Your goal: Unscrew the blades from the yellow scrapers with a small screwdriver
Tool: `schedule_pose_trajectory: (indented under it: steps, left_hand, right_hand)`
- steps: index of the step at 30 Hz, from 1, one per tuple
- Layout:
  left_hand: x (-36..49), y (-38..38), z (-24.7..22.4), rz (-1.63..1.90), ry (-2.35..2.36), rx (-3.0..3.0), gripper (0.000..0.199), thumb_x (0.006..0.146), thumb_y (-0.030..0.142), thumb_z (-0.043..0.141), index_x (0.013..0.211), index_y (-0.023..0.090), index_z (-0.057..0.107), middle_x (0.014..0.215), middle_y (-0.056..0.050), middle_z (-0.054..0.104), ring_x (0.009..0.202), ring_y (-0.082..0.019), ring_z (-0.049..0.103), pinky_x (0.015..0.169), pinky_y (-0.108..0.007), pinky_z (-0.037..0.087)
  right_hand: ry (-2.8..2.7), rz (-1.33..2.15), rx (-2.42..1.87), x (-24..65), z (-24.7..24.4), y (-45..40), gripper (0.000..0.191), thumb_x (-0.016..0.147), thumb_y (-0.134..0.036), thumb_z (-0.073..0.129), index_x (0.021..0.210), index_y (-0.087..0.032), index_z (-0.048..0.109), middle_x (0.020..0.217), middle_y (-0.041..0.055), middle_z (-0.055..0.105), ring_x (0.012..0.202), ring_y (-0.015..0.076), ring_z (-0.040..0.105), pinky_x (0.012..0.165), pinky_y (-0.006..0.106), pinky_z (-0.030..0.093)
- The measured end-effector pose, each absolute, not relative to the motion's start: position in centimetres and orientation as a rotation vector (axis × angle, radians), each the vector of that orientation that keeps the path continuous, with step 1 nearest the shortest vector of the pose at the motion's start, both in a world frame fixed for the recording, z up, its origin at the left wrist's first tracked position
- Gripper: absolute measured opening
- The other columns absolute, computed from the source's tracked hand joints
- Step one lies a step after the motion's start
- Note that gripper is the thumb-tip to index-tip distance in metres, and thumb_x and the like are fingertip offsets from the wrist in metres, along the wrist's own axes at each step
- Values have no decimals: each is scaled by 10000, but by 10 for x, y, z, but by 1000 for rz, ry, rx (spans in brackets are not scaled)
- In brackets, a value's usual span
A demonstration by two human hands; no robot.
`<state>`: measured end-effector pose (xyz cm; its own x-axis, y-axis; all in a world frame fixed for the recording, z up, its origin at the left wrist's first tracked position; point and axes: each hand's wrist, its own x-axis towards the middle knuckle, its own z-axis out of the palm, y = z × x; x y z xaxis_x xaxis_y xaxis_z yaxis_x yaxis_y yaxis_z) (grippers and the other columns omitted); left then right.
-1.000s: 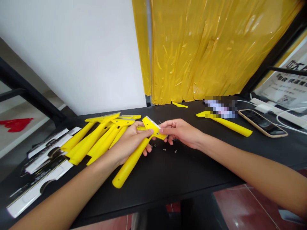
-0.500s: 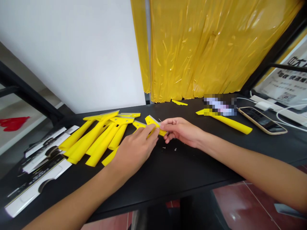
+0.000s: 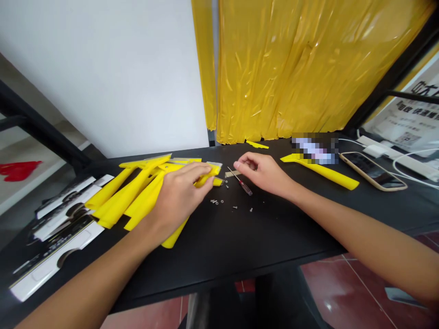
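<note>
My left hand [image 3: 178,189] is closed around the head of a yellow scraper [image 3: 176,235], whose handle comes out below the palm. A pale blade edge shows at the head, past my fingertips. My right hand [image 3: 259,167] hovers to the right with thumb and fingers curled together; whatever may be in them is hidden. Under its fingers lie a small flat brownish strip [image 3: 233,173] and a screwdriver [image 3: 245,186] with a reddish clear handle. Small screws [image 3: 235,207] and nuts [image 3: 222,201] are scattered in front. More yellow scrapers [image 3: 113,201] are piled left of my left hand.
White and black cardboard sleeves [image 3: 58,260] lie at the left of the black table [image 3: 212,246]. To the right are another yellow scraper [image 3: 329,176], a phone [image 3: 372,171] and a power strip [image 3: 404,157] with cables. A yellow piece [image 3: 257,145] rests at the back.
My hands have moved apart. The yellow head piece between them is now with my left hand, which has shifted left. The screwdriver, strip and several small screws and nuts have come into sight.
</note>
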<state>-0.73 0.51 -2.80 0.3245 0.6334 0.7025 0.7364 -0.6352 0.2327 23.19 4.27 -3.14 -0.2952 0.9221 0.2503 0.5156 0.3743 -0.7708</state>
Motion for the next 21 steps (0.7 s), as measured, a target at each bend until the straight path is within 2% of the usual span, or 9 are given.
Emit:
schedule_pose_trajectory:
  steps: [3,7,11,16,21]
  left_hand:
    - [-10,12,-22,-1523,-1688,-2377,148,836,308,753,925,189,753,976,-47,792,742,-186,754,662,-250,599]
    - [-8,13,-14,-2011,-2143,-2252,306,749,384,828,941,167,731,736,-44,763,637,-232,753,545,-276,601]
    - [-5,15,-8,-2388,-2367,-2100,352,664,337,886,907,153,710,758,-66,762,680,-269,767,508,-290,612]
    - [-3,17,-4,-2528,-2490,-2085,295,668,269,874,872,128,714,796,-88,760,697,-246,765,510,-254,607]
    - [-3,19,-6,-2485,-2507,-2056,224,709,239,843,845,125,707,797,-90,757,671,-231,759,489,-241,596]
  right_hand:
    - [-2265,279,-1517,239,-31,46,402,812,-611,665,743,-215,650,760,16,673,681,166,566,587,288,340]
    - [-2454,224,-1690,240,-34,45,292,791,-522,680,706,-243,670,788,24,696,698,194,595,591,293,329]
    - [-2408,237,-1736,241,-34,47,203,827,-394,630,694,-251,686,751,26,701,704,210,623,596,306,347]
    - [-2173,317,-1557,254,-26,57,217,880,-418,637,804,-218,672,753,31,698,659,173,614,602,292,398]
    - [-1655,618,-1089,260,-23,67,289,815,-452,764,885,-195,650,749,5,638,539,101,480,501,254,375]
